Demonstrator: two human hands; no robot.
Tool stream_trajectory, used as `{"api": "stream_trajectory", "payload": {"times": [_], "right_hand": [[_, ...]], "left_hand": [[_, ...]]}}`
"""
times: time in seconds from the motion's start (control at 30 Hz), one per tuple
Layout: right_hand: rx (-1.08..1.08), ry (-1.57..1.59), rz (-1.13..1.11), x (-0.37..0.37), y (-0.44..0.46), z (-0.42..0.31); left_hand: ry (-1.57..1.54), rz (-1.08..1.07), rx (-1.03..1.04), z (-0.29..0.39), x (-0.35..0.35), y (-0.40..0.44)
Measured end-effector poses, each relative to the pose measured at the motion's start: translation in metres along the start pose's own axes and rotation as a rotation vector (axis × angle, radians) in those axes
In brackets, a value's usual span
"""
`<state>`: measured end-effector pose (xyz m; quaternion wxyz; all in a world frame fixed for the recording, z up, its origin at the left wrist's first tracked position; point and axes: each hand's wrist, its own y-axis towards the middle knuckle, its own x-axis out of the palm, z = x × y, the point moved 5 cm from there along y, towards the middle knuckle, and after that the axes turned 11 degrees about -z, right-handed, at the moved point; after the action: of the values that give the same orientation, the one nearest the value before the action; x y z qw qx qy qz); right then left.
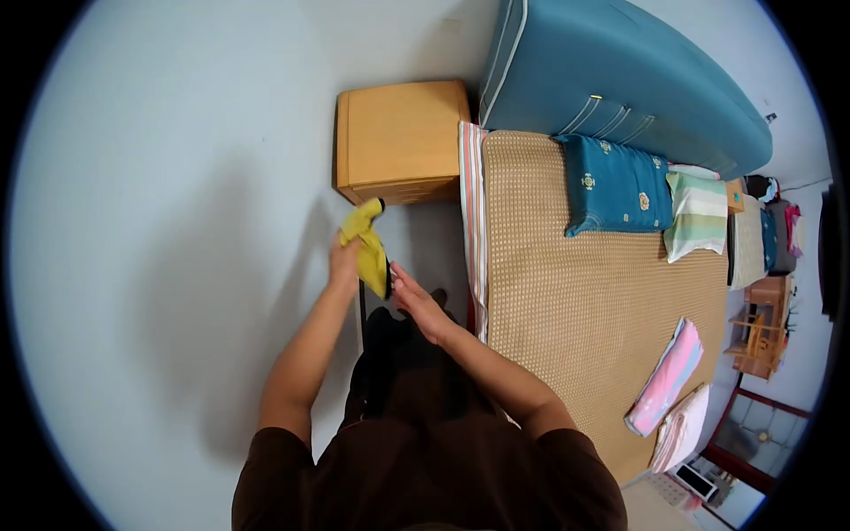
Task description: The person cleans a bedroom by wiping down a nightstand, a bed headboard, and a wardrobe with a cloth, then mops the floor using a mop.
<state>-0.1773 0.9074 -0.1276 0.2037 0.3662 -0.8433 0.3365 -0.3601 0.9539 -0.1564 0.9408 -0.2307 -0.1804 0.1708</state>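
Note:
A yellow cloth (372,268) with dark edging hangs in front of me, bunched at its upper end. My left hand (343,260) is closed round its left side. At the cloth's lower right edge is my right hand (418,303), its fingers stretched out and touching or very near the dark edging. Just beyond the cloth stands a wooden bedside cabinet (403,133) with a bare top.
To the right is a bed with a woven mat (567,310), a blue pillow (620,188), a striped pillow (698,217) and folded pink bedding (666,376). A blue headboard (629,80) rises behind. A pale wall (177,221) is at the left.

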Motion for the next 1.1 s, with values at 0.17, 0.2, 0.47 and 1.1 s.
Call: {"api": "stream_trajectory", "payload": {"times": [0.17, 0.2, 0.47, 1.1], "right_hand": [[0.042, -0.016, 0.165, -0.079, 0.037, -0.004], [0.065, -0.02, 0.214, -0.099, 0.041, 0.005], [0.205, -0.252, 0.651, -0.257, 0.066, 0.013], [-0.528, -1.234, 1.252, -0.326, 0.232, -0.307]], "left_hand": [[0.825, -0.038, 0.471, 0.077, -0.007, 0.12], [1.094, -0.058, 0.602, 0.072, -0.008, 0.147], [1.571, 0.06, -0.034, -0.047, -0.04, 0.333], [1.705, -0.418, 0.535, -0.064, 0.185, 0.564]]}}
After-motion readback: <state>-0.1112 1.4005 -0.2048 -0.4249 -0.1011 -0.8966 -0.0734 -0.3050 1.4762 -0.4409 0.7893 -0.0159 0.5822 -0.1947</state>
